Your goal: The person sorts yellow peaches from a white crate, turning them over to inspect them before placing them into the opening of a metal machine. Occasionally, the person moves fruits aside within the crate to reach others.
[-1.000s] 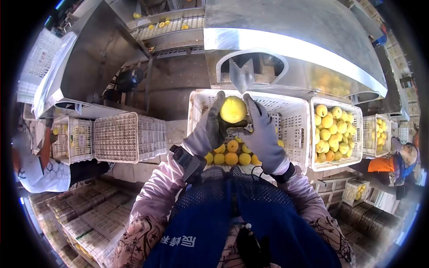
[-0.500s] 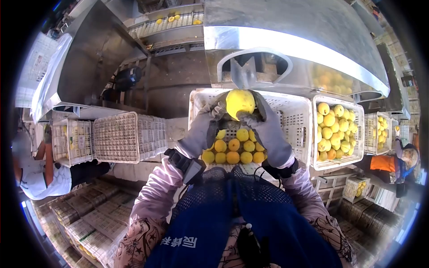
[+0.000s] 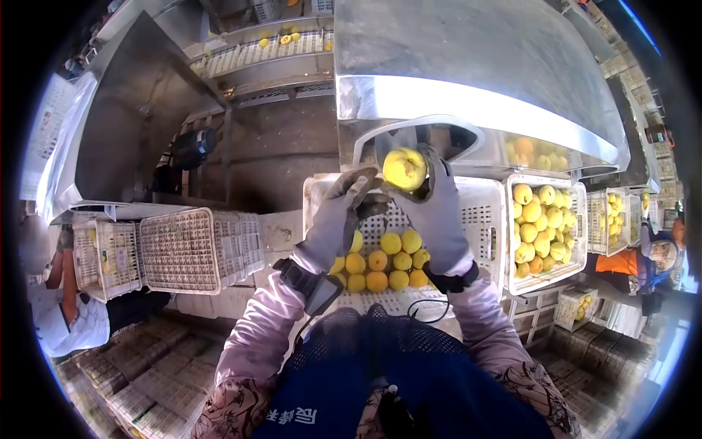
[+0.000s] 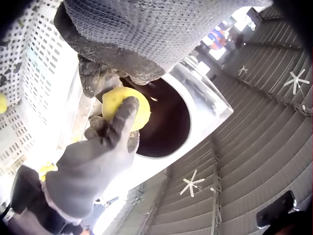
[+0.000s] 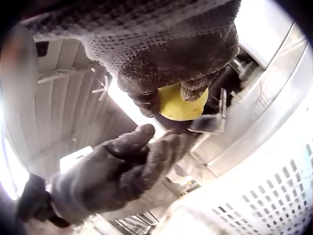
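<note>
In the head view, a round yellow fruit (image 3: 404, 169) with a dimple is held up over the far edge of a white plastic crate (image 3: 484, 245). My gloved right hand (image 3: 433, 219) grips it, the thumb lying across its side in the left wrist view. To its left, my gloved left hand (image 3: 338, 216) has relaxed, partly bent fingers and holds nothing. The right wrist view shows that left hand (image 5: 122, 171) just apart from the fruit (image 5: 183, 104). Rows of yellow and orange fruits (image 3: 377, 260) lie in the near part of the crate.
A steel machine (image 3: 468, 51) with a rounded opening stands just beyond the crate. At right is another crate (image 3: 578, 256) full of yellow fruits. Stacked crates (image 3: 179, 249) stand at left. People are at both sides, and a conveyor (image 3: 263, 50) carries a few fruits at the back.
Both hands were around the fruit earlier; now the left has come away from it and the right alone holds it. The fruit has moved slightly right and turned, showing its dimple.
</note>
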A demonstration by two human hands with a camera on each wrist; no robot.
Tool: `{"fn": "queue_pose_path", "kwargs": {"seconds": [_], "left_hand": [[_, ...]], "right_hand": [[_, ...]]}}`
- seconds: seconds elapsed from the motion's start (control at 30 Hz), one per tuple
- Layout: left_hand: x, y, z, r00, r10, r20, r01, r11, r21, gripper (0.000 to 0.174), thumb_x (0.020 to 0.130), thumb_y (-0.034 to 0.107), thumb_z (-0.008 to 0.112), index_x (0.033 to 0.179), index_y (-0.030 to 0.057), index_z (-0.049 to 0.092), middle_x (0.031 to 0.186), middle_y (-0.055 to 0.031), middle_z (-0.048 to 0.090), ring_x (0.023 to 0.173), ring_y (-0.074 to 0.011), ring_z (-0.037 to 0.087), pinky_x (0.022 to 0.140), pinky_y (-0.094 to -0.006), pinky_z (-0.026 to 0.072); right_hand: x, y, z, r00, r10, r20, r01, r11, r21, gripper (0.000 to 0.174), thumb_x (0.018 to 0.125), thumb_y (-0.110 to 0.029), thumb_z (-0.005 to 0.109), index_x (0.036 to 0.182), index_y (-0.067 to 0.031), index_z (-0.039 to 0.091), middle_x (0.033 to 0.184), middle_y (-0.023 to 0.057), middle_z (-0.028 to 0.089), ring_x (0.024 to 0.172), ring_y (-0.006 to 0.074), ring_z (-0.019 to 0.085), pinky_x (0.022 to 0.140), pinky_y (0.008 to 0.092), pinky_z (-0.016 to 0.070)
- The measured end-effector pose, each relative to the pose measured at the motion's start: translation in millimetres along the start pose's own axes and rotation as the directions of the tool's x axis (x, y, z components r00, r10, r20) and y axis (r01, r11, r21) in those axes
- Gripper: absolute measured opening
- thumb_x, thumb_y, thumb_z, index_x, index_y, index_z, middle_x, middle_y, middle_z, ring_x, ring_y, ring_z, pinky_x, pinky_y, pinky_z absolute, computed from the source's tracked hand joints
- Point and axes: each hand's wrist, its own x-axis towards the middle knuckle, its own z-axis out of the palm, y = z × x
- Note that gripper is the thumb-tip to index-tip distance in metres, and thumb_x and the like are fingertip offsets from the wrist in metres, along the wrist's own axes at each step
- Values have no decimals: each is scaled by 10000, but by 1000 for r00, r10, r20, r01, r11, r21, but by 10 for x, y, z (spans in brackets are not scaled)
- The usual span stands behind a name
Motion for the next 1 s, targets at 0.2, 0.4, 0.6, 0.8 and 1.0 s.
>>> {"fn": "queue_pose_path", "kwargs": {"seconds": [0.2,0.4,0.6,0.8,1.0], "left_hand": [[-322,-555,-586,976,-105,-192,122,989,78,353,1100,236,549,1392,36,555,1198,-138,697,1017,-238,708,924,-393,604],[-349,-1019,-736,983,-177,-50,150,616,773,547,977,119,672,1479,5,488,1380,-214,574,1223,-339,618,1048,-380,533],[318,-1991,-779,986,-151,71,-36,224,974,887,811,220,807,1592,153,390,1579,-280,330,1402,-462,435,1158,-456,426],[732,-2678,-841,928,-265,262,-351,-385,854,790,845,274,787,1554,354,448,1569,-193,355,1359,-399,486,1078,-465,485],[1112,-2522,-663,854,-455,254,-382,-215,899,775,862,308,797,1552,283,445,1472,-193,455,1252,-370,591,1069,-461,488]], "right_hand": [[350,73,377,977,177,-120,-191,974,-120,829,743,-317,949,1344,67,525,1278,267,582,1143,391,635,964,454,537],[658,-14,132,987,150,-56,-154,986,-60,697,787,-294,911,1266,64,552,1102,192,702,905,299,692,818,399,559],[-187,1015,-614,809,497,314,-533,846,34,702,893,-295,823,1430,29,507,1023,156,743,957,230,693,814,378,546],[-1235,2832,-701,744,590,313,-415,775,-476,703,885,-232,783,1490,-16,497,1308,262,656,1141,437,668,1027,453,505],[-996,3197,-292,733,619,281,-287,657,-697,556,915,-267,721,1419,-83,573,1333,256,639,1259,418,591,1097,481,459]]}}
